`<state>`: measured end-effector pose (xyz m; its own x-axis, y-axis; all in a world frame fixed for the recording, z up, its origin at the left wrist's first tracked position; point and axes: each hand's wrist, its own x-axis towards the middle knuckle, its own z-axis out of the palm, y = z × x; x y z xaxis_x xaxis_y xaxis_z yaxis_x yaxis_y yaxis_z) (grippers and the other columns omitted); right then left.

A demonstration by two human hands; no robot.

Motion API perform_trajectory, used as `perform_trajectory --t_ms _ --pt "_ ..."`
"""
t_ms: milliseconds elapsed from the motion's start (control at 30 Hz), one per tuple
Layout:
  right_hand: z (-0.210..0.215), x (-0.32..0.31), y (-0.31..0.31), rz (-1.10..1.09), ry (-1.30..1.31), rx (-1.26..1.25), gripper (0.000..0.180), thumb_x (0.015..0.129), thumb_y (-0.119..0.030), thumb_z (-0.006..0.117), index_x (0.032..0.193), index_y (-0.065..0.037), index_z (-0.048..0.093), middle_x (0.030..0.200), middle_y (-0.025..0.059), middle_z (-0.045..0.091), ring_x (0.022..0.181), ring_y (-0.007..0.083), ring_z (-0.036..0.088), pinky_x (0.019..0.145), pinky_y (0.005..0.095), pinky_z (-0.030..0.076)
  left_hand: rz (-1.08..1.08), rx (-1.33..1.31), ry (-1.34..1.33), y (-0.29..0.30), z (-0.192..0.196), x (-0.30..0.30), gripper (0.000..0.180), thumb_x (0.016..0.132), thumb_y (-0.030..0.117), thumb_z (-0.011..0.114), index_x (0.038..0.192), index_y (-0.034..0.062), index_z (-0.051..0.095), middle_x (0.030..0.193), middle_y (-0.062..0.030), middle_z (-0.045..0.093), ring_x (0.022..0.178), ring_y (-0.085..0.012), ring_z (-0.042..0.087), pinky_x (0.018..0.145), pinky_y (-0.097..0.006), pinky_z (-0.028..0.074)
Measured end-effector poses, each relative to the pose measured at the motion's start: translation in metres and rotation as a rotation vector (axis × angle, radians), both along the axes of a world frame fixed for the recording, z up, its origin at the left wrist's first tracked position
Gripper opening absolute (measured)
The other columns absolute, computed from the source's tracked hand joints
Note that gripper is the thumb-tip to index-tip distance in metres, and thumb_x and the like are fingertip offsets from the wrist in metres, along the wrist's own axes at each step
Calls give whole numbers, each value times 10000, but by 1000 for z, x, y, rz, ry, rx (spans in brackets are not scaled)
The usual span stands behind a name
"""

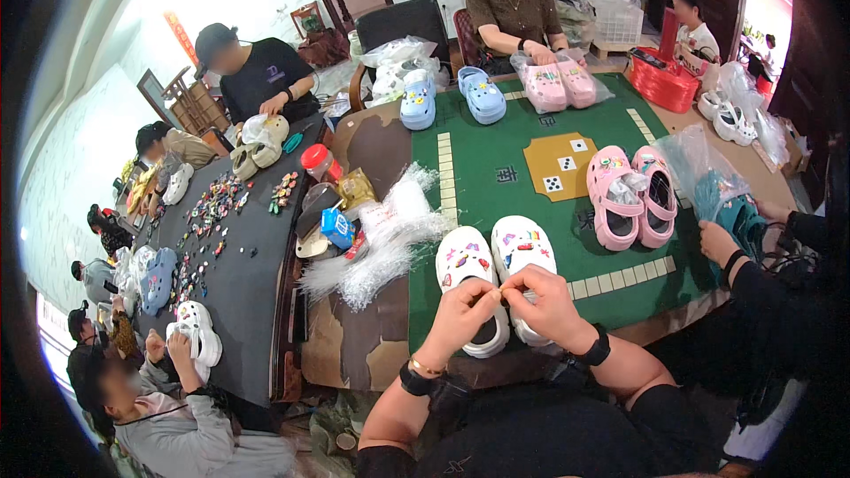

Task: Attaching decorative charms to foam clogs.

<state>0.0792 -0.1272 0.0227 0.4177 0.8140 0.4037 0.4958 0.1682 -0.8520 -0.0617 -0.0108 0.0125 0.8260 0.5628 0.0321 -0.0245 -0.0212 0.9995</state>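
Observation:
A pair of white clogs stands side by side at the near edge of the green mat, toes away from me. The left clog (464, 258) and the right clog (522, 244) carry colourful charms on their toes. Over their heel openings my left hand (462, 312) and my right hand (547, 303) meet, thumbs and fingertips pinched together. Whatever small thing is between the fingertips is too small to make out. The hands partly cover the backs of both clogs. Just right of them sits a pair of pink clogs (614, 204) with charms.
Left of the mat (496, 173) lies a heap of thin clear plastic strands (367, 270), near a red-lidded jar (320, 162) and a blue box (337, 227). Loose charms (212, 212) cover the dark table. Blue clogs (418, 102) stand at the back; co-workers handle shoes around both tables.

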Motion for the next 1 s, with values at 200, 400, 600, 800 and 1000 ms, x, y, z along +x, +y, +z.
perform_trajectory --t_ms 200,400,600,800,1000 --pt "-3 5 -3 9 -105 47 78 806 -55 674 876 -23 665 788 124 632 740 298 629 679 383 487 237 835 -39 -9 13 2 132 784 52 711 893 25 641 1006 -121 635 979 -326 590 855 -402 470" --pt "-8 4 -4 69 -168 45 110 771 -71 701 859 -42 642 744 104 618 718 293 620 641 394 459 182 941 -37 -12 16 -1 94 783 43 684 864 32 637 1095 -144 620 1023 -336 582 897 -432 451" --pt "-12 7 -1 109 -322 117 129 714 -69 702 799 -67 606 746 89 578 725 292 583 646 402 417 178 1053 22 -18 20 -2 97 725 49 674 812 27 636 1168 -155 602 1085 -349 561 945 -457 427" --pt "-11 11 -3 235 -448 102 146 696 -84 679 773 -70 556 746 84 509 744 300 539 697 413 393 121 1097 42 -20 23 0 62 679 48 662 711 14 621 1216 -165 585 1173 -374 527 984 -476 396" --pt "-10 13 -8 237 -465 110 157 677 -64 660 761 -60 527 745 87 506 738 301 536 711 407 394 150 1148 74 -16 30 -9 37 692 57 636 725 41 631 1259 -134 577 1245 -359 500 997 -504 377"
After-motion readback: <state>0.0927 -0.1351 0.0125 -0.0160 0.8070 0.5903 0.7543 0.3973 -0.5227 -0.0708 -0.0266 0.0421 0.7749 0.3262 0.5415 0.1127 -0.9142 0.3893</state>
